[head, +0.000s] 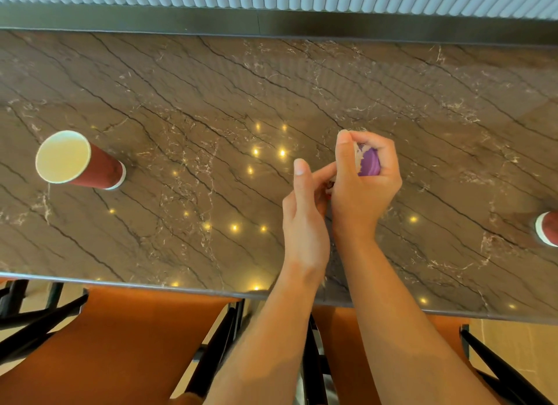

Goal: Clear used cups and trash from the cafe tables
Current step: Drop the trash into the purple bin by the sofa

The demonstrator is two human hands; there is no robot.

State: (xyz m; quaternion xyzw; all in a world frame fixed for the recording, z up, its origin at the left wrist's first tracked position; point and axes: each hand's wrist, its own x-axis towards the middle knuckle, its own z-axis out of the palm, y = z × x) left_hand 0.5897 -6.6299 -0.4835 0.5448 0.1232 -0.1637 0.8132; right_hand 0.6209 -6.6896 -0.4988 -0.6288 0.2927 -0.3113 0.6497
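Note:
My right hand (367, 178) is curled round a small bundle of trash (369, 163), a purple piece with crumpled white paper, just above the brown marble table (211, 102). My left hand (305, 205) is beside it, fingers reaching under the right hand toward the bundle; whether they pinch anything is hidden. A red paper cup (77, 158) with a white inside stands upright at the left, away from both hands. Another red cup (548, 228) shows partly at the right edge.
A dark ledge (271, 21) and a ribbed pale wall run along the table's far side. Orange chairs with black frames (120, 338) are tucked under the near edge. Ceiling lights reflect on the glossy tabletop.

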